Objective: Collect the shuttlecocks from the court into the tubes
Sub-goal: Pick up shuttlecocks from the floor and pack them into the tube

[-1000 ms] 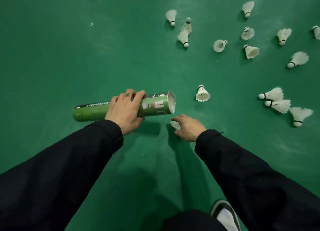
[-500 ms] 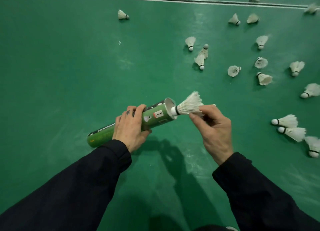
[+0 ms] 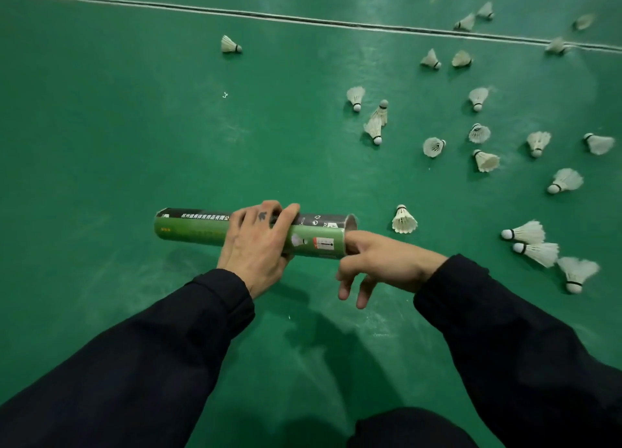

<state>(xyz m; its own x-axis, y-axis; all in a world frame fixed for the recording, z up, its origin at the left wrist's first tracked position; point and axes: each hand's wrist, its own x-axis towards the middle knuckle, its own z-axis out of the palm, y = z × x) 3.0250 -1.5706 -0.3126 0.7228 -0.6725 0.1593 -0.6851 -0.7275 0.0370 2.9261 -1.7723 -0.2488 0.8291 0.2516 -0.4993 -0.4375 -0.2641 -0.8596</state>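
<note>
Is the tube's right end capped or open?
Open. The tube, gripped by the left hand, shows a bare round mouth with no cap, and a right hand finger pokes into it.

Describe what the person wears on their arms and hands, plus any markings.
Both arms are in long dark, near-black sleeves with gathered cuffs at the wrists. The left hand and right hand are bare, without gloves. A small dark mark sits on a left-hand finger.

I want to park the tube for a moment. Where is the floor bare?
Bare: the floor left of the tube, below the court line. Crowded: right of the tube's mouth, where shuttlecocks lie scattered.
</note>
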